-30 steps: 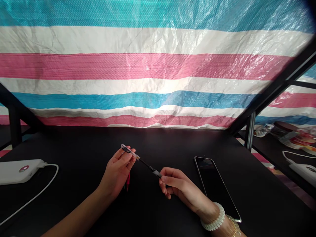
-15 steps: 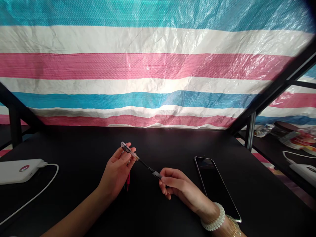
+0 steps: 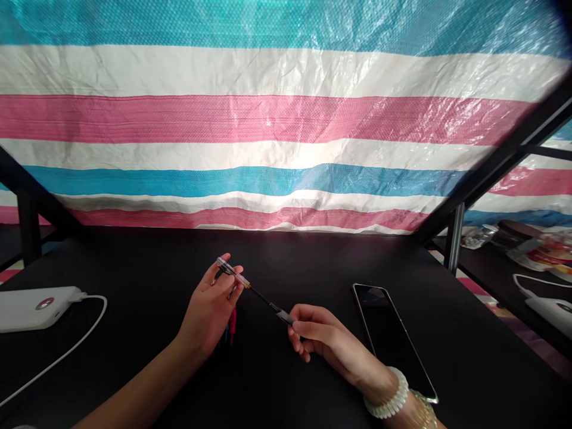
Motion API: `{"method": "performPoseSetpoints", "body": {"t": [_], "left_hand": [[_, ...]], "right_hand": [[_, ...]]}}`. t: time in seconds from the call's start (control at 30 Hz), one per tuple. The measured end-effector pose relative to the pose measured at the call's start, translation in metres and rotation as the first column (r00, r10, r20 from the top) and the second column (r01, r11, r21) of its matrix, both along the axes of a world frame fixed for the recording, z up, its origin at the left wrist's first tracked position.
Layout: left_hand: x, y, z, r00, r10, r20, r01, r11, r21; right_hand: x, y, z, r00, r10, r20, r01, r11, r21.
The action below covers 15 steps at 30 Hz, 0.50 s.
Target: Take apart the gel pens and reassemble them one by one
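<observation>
Between thumb and fingers, my left hand (image 3: 208, 310) pinches a clear pen barrel (image 3: 236, 275) above the black desk. A thin black refill (image 3: 264, 298) runs from the barrel's lower end down to a dark grey grip section (image 3: 284, 316). My right hand (image 3: 319, 333) is closed on that grip section with thumb and fingertips. Barrel, refill and grip lie in one slanting line between the hands. Behind my left hand, partly hidden by it, are a red pen-like thing (image 3: 232, 325) and something blue beside it.
A phone (image 3: 393, 333) lies right of my right hand. At the left is a white power bank (image 3: 38, 310) with a white cable (image 3: 96, 333). Black metal bars (image 3: 454, 238) flank the desk (image 3: 286, 256). Striped plastic sheeting (image 3: 268, 119) hangs behind it.
My left hand has shifted very slightly left with the barrel, and a little more of the red and blue things shows behind it. My right hand is practically still.
</observation>
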State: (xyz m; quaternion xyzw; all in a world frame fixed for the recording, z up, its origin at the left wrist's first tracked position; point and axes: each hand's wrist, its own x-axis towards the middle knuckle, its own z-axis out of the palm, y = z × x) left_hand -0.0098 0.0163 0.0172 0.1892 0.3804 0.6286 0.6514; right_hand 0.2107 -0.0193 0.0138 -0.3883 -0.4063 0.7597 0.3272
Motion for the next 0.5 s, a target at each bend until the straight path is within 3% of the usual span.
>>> {"method": "performPoseSetpoints", "body": {"t": [0.5], "left_hand": [[-0.0006, -0.0003, -0.0007, 0.999, 0.014, 0.029, -0.015, 1.0, 0.015]], "right_hand": [[0.0007, 0.0007, -0.0021, 1.0, -0.008, -0.013, 0.008, 1.0, -0.002]]}}
